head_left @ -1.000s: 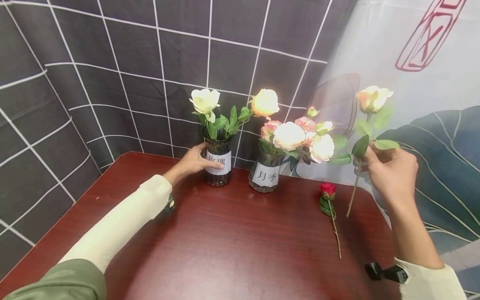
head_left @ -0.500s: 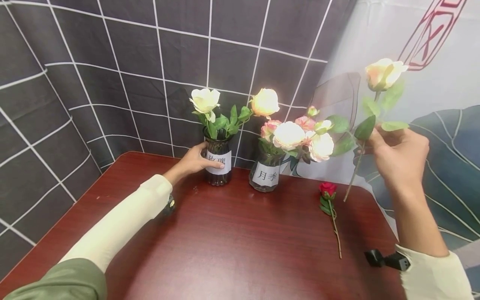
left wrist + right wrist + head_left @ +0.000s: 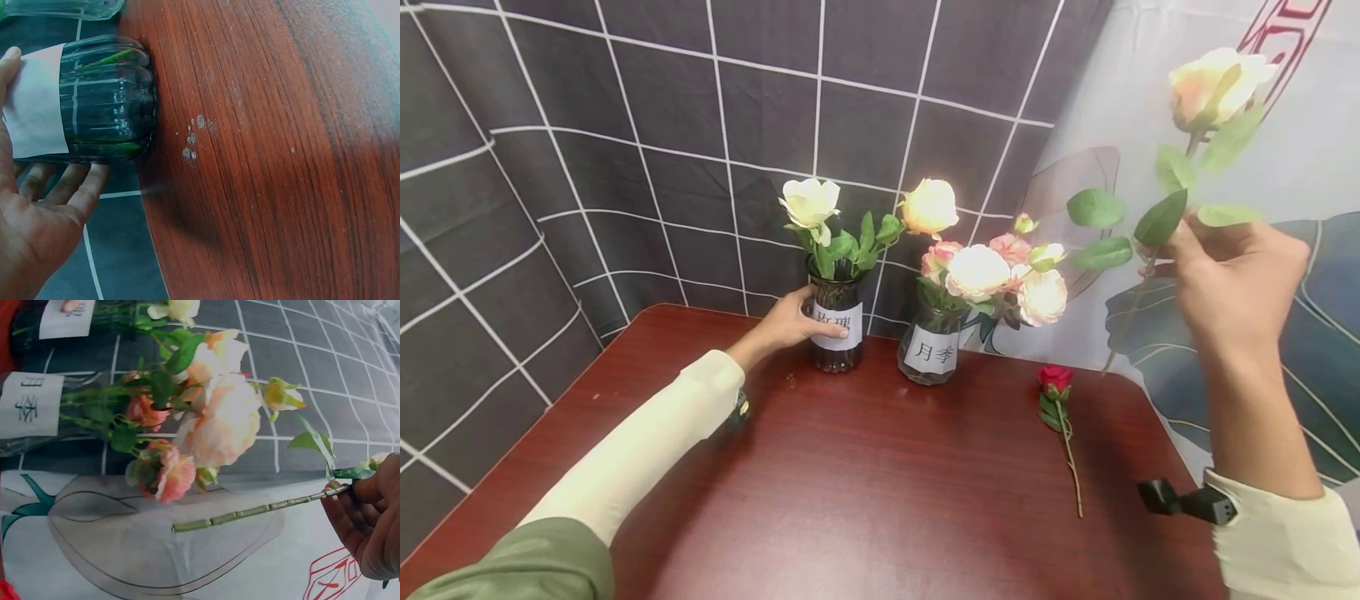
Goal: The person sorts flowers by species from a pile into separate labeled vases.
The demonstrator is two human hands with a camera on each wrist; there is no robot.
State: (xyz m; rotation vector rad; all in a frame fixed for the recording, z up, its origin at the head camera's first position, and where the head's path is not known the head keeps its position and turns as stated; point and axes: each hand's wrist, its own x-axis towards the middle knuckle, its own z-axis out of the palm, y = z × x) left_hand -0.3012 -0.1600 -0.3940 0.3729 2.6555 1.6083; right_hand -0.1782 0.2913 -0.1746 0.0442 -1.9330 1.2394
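Observation:
My left hand (image 3: 786, 321) grips the dark glass vase (image 3: 837, 360) at its side, thumb across the white label. A white rose (image 3: 809, 202) and a peach-yellow rose (image 3: 929, 207) stand in that vase. In the left wrist view, the fingers (image 3: 87, 190) curve around the ribbed vase (image 3: 109, 94) near its base. My right hand (image 3: 1243, 279) pinches the green stem of a peach rose (image 3: 1213, 90), held up in the air at the right. Its bare stem (image 3: 237, 515) points toward the vases in the right wrist view.
Beside the dark vase stands a clear labelled vase (image 3: 917, 364) with several pink and white blooms (image 3: 977, 272). A red rose (image 3: 1056, 381) lies on the reddish-brown table (image 3: 850, 483) at the right. A dark gridded cloth (image 3: 647, 92) hangs behind.
My right hand has risen and moved to the right, carrying the peach rose away from the red rose and the table. My left hand stays on the dark vase.

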